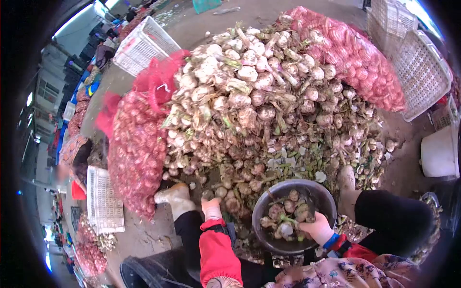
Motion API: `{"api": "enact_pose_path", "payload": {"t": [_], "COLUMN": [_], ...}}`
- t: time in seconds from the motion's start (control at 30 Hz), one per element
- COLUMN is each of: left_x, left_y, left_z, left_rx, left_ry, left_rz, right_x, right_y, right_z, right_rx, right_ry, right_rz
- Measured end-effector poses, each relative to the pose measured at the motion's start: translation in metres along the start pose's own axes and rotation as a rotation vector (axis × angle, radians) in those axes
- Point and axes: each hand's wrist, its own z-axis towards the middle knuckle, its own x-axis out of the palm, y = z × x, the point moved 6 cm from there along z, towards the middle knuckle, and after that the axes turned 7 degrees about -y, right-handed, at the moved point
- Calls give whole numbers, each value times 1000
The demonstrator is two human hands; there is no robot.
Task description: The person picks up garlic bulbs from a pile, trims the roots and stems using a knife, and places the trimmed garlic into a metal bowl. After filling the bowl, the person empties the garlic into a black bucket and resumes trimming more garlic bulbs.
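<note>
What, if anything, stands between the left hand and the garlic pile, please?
Nothing visible does: the left hand rests at the foot of the garlic pile, among its lowest bulbs. The dark bowl sits beside it, at the right hand.

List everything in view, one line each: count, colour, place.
garlic heap: one, whitish-purple bulbs with stalks, centre of the ground
mesh sacks of garlic: at least two large, red, left of the heap and behind it at upper right
plastic crates: several, white, upper left, upper right and lower left
container: one, white, right edge
bowl: one, dark, in front of the heap, with garlic bulbs inside
boots: two, whitish, either side of the bowl
left hand: pale glove, red sleeve, among bulbs at the heap's foot
right hand: white glove, at the bowl's near rim, grip unclear
</note>
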Motion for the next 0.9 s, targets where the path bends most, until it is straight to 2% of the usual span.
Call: {"api": "enact_pose_path", "payload": {"t": [0.03, 0.07, 0.13, 0.2, 0.23, 0.27, 0.33, 0.4, 0.47, 0.53, 0.57, 0.6, 0.63, 0.67, 0.7, 0.77, 0.8, 0.87, 0.9], "left_x": [-8, -14, -22, -42, -45, -37, -43, -34, -21, 0, 1, 31, 49, 54, 60, 44, 43, 34, 35], "left_y": [-6, -17, -1, -20, -12, 31, 13, 10, 12, 0, -32, 5, 43, 23, 16, 23, 15, 7, 6], "left_z": [-25, -45, -51, -69, -64, -32, -47, -37, -23, -5, -27, 13, 39, 28, 23, 22, 19, 11, 12], "left_rx": [66, 73, 144, 88, 12, 109, 120, 142, 155, 344, 73, 304, 447, 593, 587, -35, -35, -142, -142], "left_ry": [22, 78, 68, -64, -106, -83, -183, -140, -91, -64, -77, 160, 192, 225, 223, -86, -87, -171, -175], "left_rz": [-39, -14, -113, 116, 152, 52, 260, 339, 424, 400, 554, 853, 872, 888, 882, 456, 454, 210, 210], "right_x": [3, 5, 7, 7, 5, 3, -2, -4, -2, 2, 4, 7, 7, 8, 8, 13, 16, 20, 22], "right_y": [-6, -9, 2, 0, -2, -3, -10, -13, -14, -11, -15, -17, -16, -15, -20, -17, -12, -6, -6], "right_z": [5, 5, -9, -19, -22, -24, -22, -15, -6, -7, -5, -4, -5, -2, 3, 11, 8, 7, 5], "right_rx": [-174, -185, -211, -221, -219, -227, -190, -170, -190, -203, -100, 0, 105, 47, -8, -66, -43, -23, -11], "right_ry": [33, 66, 52, 77, 94, 98, 107, 95, 82, 70, 73, 76, 47, 29, 31, 34, 27, 22, 24], "right_rz": [131, 113, 42, 72, 108, 96, 98, 27, 126, 80, 102, 123, 40, 6, 40, 75, 109, 142, 119]}}
